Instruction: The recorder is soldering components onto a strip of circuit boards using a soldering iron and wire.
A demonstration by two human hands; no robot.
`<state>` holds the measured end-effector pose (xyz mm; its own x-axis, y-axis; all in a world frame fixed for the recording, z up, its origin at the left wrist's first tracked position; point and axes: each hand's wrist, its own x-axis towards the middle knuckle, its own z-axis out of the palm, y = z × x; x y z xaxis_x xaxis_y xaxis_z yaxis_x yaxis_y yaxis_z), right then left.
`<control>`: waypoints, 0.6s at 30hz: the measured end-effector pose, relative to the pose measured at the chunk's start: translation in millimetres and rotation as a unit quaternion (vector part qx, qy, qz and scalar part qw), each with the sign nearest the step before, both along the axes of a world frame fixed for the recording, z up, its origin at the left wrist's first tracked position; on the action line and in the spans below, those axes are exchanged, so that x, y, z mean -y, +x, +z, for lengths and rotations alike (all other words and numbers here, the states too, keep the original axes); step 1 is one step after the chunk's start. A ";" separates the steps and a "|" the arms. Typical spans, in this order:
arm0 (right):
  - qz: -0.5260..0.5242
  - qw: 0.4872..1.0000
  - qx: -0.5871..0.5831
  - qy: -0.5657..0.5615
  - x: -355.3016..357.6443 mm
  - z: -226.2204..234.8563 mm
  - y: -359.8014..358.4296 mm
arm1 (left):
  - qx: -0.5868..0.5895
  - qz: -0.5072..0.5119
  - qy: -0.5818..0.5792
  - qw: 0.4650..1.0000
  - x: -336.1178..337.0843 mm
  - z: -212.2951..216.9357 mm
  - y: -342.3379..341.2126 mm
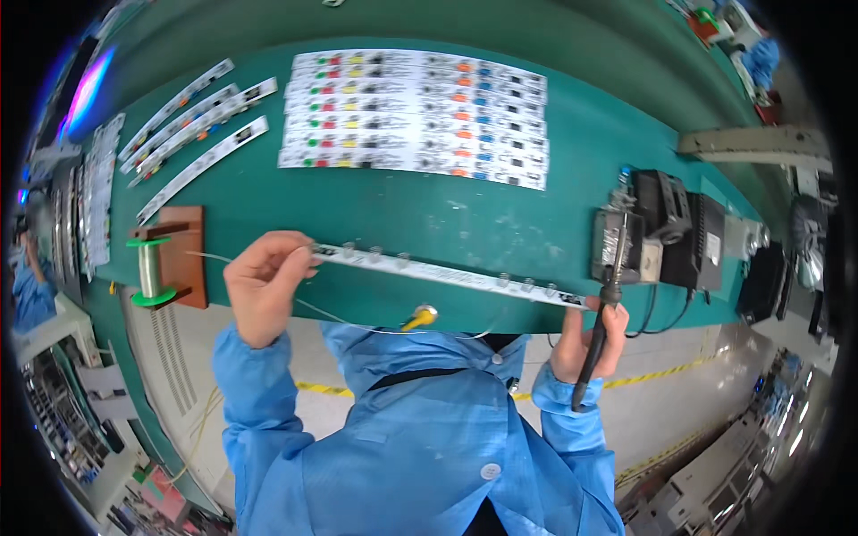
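Two hands work: the left hand (261, 284) pinches one long white strip board (447, 272), the right hand (585, 339) grips a black soldering iron (597, 335), five finished-looking strips (416, 116) wait behind.

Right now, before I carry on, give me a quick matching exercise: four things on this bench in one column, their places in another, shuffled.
Things:
1. soldering iron
2. wire spool
3. long white strip
4. stacked white boards

Places:
A. on a brown stand at the bench's left edge
B. far side of the green bench, in neat rows
C. gripped in the right hand
D. lying near the front edge, its left end pinched by the left hand

Pairs: 1-C, 2-A, 3-D, 4-B
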<state>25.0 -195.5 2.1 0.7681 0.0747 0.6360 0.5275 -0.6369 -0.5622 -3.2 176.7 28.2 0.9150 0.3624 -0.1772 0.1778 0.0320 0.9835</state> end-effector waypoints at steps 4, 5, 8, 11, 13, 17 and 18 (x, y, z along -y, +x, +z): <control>0.047 0.998 0.023 0.024 0.8 14.6 -3.4 | -0.005 -0.027 -0.073 0.997 -9.8 2.1 -1.8; 0.043 0.999 0.023 0.026 0.4 16.6 -4.8 | 0.001 -0.028 -0.089 0.996 -10.8 1.9 -2.4; 0.043 0.997 0.008 0.057 2.1 19.6 -8.5 | 0.028 -0.070 -0.110 0.991 -12.3 2.3 -2.7; 0.041 0.996 -0.003 0.076 8.4 18.5 -11.7 | 0.053 -0.099 -0.105 0.988 -10.0 5.9 -1.8; 0.079 0.989 -0.060 0.113 13.4 16.6 -14.6 | 0.054 -0.099 -0.039 0.993 -6.6 10.8 -2.2; 0.054 0.972 -0.094 0.208 19.1 1.0 -12.9 | 0.048 -0.084 -0.015 0.995 4.2 32.1 -15.1; 0.043 0.970 -0.107 0.216 21.7 -2.9 -12.3 | 0.041 -0.080 -0.024 0.996 7.5 36.9 -18.2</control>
